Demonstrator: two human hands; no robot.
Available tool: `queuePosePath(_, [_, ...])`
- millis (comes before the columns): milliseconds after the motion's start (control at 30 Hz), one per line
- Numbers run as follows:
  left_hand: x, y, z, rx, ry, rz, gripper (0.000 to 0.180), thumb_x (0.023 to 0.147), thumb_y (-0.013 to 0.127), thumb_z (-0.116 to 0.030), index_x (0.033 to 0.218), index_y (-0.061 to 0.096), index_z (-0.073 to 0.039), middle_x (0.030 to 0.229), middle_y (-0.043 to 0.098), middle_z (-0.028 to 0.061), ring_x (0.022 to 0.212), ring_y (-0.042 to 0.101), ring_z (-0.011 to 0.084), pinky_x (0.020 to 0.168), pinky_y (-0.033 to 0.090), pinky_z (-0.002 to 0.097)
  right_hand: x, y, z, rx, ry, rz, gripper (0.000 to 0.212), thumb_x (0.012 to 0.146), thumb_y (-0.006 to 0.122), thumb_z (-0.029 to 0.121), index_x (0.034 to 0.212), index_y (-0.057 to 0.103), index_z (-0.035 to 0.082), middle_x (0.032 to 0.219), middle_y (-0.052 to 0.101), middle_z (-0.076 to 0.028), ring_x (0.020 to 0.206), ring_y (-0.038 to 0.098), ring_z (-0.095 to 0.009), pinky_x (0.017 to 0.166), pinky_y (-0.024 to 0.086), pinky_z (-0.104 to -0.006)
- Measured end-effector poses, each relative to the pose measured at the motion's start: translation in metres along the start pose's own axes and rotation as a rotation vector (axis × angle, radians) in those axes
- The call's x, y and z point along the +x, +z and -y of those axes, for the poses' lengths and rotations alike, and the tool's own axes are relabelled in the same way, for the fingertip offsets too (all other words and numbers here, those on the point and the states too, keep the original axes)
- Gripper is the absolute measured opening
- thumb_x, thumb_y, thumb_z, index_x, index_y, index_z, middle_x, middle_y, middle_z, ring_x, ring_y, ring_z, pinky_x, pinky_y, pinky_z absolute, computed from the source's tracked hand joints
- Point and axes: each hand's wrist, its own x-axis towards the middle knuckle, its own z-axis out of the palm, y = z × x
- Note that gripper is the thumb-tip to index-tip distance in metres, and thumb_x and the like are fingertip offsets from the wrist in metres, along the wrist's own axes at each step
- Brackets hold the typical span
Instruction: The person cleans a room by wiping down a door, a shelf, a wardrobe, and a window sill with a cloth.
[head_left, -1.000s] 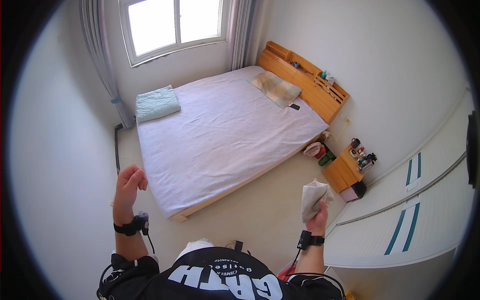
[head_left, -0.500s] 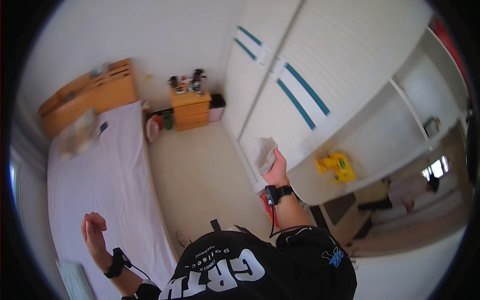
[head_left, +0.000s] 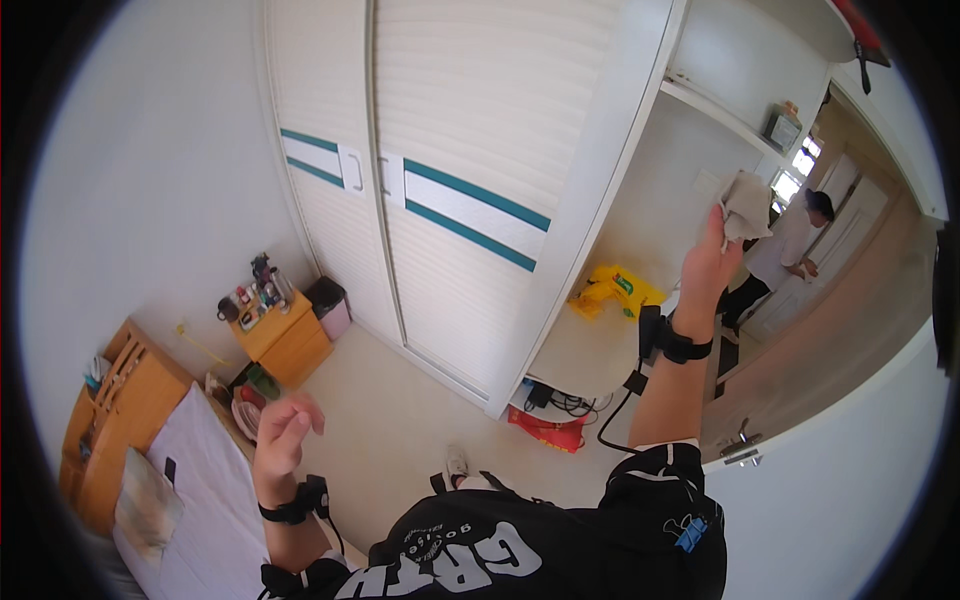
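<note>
Wardrobe: tall white ribbed sliding-door wardrobe w/ teal stripes is serving as landmark; places below are going by it, as seen in view.
Cloth: crumpled beige fabric cloth is being held up in mid-air R of wardrobe, resting on no surface that's showing.
R hand: bare R hand is gripping cloth, thumb & fingers pressing on its lower part; some fingertips are hiding behind fabric.
L hand: bare L hand is hovering low, L of wardrobe, fingers loosely bent; nothing's showing in them, but palm's partly hidden, so can't tell if fully closed.
Cloth, done: grip's looking secure, so having it in hand is counting as done (judgement).
Cloth, remaining: no contact w/ furniture is showing, setting-down isn't happening yet; can't tell how much work is remaining.
Shelf: white curved board shelf is adjoining wardrobe's R side, bright yellow plastic bag lying on it.
Co-worker: person in pale top & dark trousers is standing R of wardrobe, farther off than cloth.
Nightstand: orange-brown wooden nightstand is standing L of wardrobe.
Bed: lilac-sheeted bed is occupying floor farther L of wardrobe.
</note>
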Motion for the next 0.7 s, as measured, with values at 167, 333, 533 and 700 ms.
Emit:
queuePosePath(167, [0.106, 0.011, 0.002, 0.075, -0.116, -0.055, 0.027, 0.102, 0.056, -0.020, 0.084, 0.061, -0.001, 0.081, 0.062, 0.0066, 0.075, 0.054, 0.0162, 0.071, 0.041, 0.0296, 0.039, 0.075, -0.055, -0.681, -0.702, 0.140, 0.038, 0.092, 0.066, 0.010, 0.129, 0.064, 0.003, 0.137, 0.058, -0.025, 0.129, 0.051, -0.046, 0.111, 0.039, -0.0522])
queuePosePath(333, [0.192, 0.036, 0.027, 0.083, 0.111, -0.165, 0.030, 0.105, 0.051, -0.021, 0.081, 0.057, -0.003, 0.079, 0.057, 0.0049, 0.071, 0.047, 0.0137, 0.068, 0.038, 0.0288, 0.021, 0.125, -0.106, -0.890, -0.615, 0.173, 0.034, 0.078, 0.068, 0.011, 0.111, 0.072, 0.005, 0.135, 0.055, -0.022, 0.138, 0.041, -0.051, 0.108, 0.038, -0.0667])
queuePosePath(533, [0.294, 0.079, 0.095, 0.183, -0.001, 0.219, 0.023, 0.105, 0.052, -0.017, 0.103, 0.065, 0.001, 0.105, 0.067, 0.0119, 0.093, 0.058, 0.0138, 0.074, 0.047, 0.0279, -0.038, 0.099, -0.137, -0.907, -0.410, 0.356, 0.018, 0.075, 0.071, 0.014, 0.087, 0.073, 0.000, 0.110, 0.062, -0.014, 0.118, 0.050, -0.044, 0.107, 0.042, -0.0647])
queuePosePath(700, [0.346, 0.157, 0.100, 0.216, 0.063, 0.262, 0.033, 0.097, 0.051, 0.000, 0.129, 0.061, 0.000, 0.147, 0.053, 0.0171, 0.128, 0.054, 0.0231, 0.096, 0.048, 0.0319, -0.110, 0.064, -0.184, -0.922, -0.312, 0.537, 0.014, 0.077, 0.069, 0.015, 0.084, 0.074, 0.004, 0.099, 0.060, -0.009, 0.108, 0.055, -0.039, 0.113, 0.039, -0.0611])
